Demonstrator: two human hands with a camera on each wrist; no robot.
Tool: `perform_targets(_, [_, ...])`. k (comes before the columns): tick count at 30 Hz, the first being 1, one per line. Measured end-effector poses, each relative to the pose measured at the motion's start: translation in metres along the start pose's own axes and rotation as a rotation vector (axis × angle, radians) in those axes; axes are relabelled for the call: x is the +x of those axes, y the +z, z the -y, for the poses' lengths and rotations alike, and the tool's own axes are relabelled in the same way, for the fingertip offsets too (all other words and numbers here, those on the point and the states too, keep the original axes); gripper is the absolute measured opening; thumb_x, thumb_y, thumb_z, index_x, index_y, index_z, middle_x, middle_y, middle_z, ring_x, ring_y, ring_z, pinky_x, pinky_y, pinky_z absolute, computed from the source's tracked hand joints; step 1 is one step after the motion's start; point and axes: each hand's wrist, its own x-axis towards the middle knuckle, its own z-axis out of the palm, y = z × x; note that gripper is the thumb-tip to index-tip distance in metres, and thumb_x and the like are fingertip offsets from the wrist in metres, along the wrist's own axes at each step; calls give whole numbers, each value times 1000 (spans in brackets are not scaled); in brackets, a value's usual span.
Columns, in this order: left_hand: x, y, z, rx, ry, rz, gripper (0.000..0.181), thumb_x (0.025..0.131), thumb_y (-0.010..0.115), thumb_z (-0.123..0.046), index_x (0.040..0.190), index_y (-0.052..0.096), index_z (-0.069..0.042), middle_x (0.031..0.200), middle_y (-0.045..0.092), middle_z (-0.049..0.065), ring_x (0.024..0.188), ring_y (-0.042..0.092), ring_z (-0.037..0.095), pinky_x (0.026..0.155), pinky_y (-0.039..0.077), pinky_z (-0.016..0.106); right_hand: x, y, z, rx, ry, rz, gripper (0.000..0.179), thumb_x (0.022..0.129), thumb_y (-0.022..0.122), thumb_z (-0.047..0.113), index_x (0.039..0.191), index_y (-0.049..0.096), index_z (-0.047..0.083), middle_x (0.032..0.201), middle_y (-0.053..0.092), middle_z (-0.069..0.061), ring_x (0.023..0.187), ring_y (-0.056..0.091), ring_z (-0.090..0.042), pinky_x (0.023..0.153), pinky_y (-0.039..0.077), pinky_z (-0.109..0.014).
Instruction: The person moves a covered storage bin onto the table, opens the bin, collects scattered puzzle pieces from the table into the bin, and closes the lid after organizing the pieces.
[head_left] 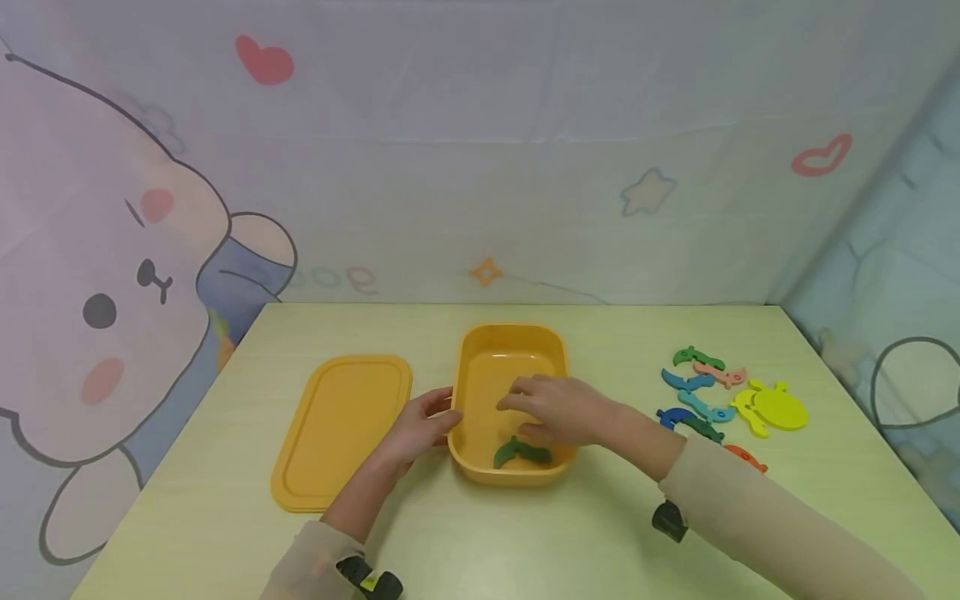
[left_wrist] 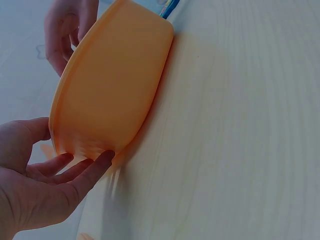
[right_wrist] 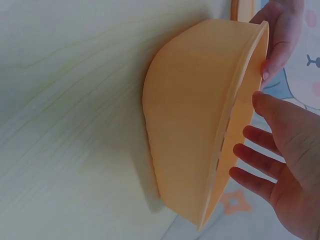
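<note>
A deep yellow plastic box (head_left: 487, 375) stands upright on the table. My left hand (head_left: 420, 427) grips its left side, thumb at the rim and fingers against the outer wall, as the left wrist view shows. Inside the box, near its front end, lies a curved green piece (head_left: 525, 452). Over the box's interior hovers my right hand (head_left: 562, 408), its fingers loosely bent and apart, with nothing seen between them. In the right wrist view, the wall of the box (right_wrist: 190, 110) hides the green piece.
Left of the box lies a flat yellow lid (head_left: 341, 433). To the right are several small curved pieces, among them a green one (head_left: 701, 360), a pink one (head_left: 725, 376) and an orange one (head_left: 745, 457), beside a round yellow piece (head_left: 782, 409). A patterned cloth (head_left: 420, 150) hangs behind the table.
</note>
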Motion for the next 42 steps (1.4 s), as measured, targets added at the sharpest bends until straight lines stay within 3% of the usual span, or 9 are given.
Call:
perform_targets(6, [0,0,-1,5,2,-1,50,90,55,-9,137,39,0,132,47,23,109,55,33,80,54,39,-5,-7,-3,1,27,18,36,88,60,31,122,58,17,116,57,-2,95,57,-19,73,52,-30])
perform_targets(13, [0,0,-2,-2,12,8,50,90,56,-10,137,39,0,132,46,23,109,56,34,80,54,39,-15,-19,-10,-36,29,-16,37,87,62,30,121,59,16,116,58,-4,99,58,-21,81,51,-35])
perform_targets(25, [0,1,-1,6,-20,-23,51,90,57,-11,137,40,-2,133,47,20,109,56,31,79,54,37,-35,-31,-30,-89,31,-101,38,82,69,25,118,59,16,110,59,-1,93,58,-19,71,52,-30])
perform_targets(39, [-1,0,-2,20,-18,-16,47,90,56,-11,135,43,-2,131,49,20,108,56,29,79,54,37,-64,-32,-52,-94,109,-87,40,81,70,21,119,60,16,113,60,-1,95,58,-20,71,53,-32])
perform_targets(42, [-6,1,-10,15,-21,-3,48,90,56,-10,135,42,-1,132,47,22,110,55,33,80,53,39,-70,-31,-55,-99,109,-90,41,80,70,20,119,59,15,113,59,-2,95,58,-20,71,52,-32])
